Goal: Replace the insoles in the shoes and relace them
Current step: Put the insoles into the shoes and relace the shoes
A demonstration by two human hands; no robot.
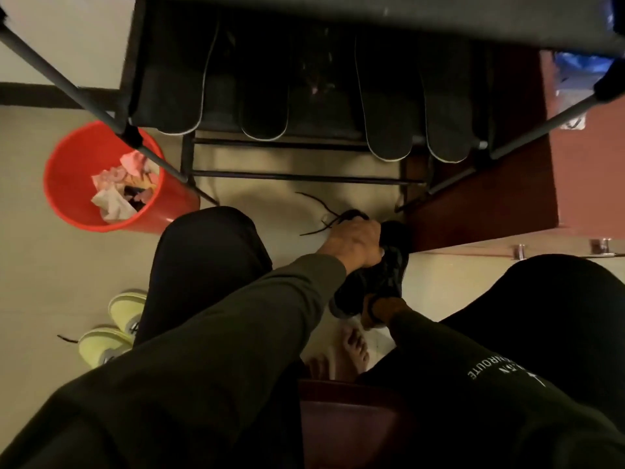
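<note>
1. Bare floor (270,198) lies between the rack (304,177) ahead and the knees, with a red bucket (101,177) to the left.
2. The black shoe (382,275) hangs between both hands, above the floor.
3. Left hand (355,242) grips the shoe's far end, where laces (321,211) trail; right hand (378,309) grips its near end.
4. Four insoles (389,123) overhang the rack's shelf.

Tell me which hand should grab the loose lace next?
Probably the left hand. It grips the black shoe at the far end, right beside the loose lace trailing on the floor. The right hand holds the shoe's near end, farther from the lace.
</note>
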